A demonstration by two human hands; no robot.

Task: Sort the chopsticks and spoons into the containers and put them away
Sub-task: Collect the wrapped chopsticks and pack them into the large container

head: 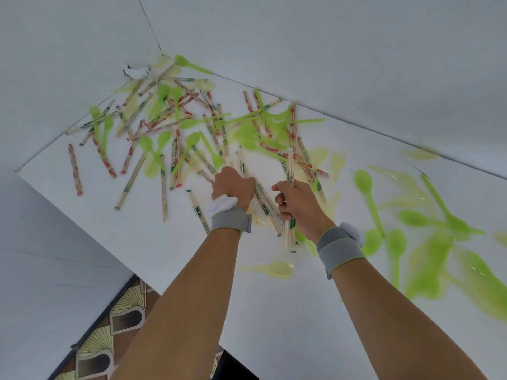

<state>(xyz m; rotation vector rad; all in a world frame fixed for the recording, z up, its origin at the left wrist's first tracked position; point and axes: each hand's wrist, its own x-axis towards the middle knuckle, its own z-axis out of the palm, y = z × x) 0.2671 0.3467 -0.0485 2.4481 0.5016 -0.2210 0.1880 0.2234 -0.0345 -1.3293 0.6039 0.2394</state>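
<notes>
Wrapped chopsticks (129,185) and green plastic spoons (367,193) lie scattered over a white table (142,237), thickest toward the far corner. My right hand (296,204) grips a bundle of chopsticks (290,165) held roughly upright near the table's middle. My left hand (233,187) reaches down with curled fingers onto chopsticks lying on the table (264,204); its fingers are hidden behind the back of the hand. Both wrists wear grey bands. No containers are in view.
White walls meet at the far corner, where a crumpled white scrap (137,72) lies. Pale yellow-green spoons (277,270) and a blurred heap of green spoons (439,264) lie to the right. The table's left edge drops to a patterned floor (115,322).
</notes>
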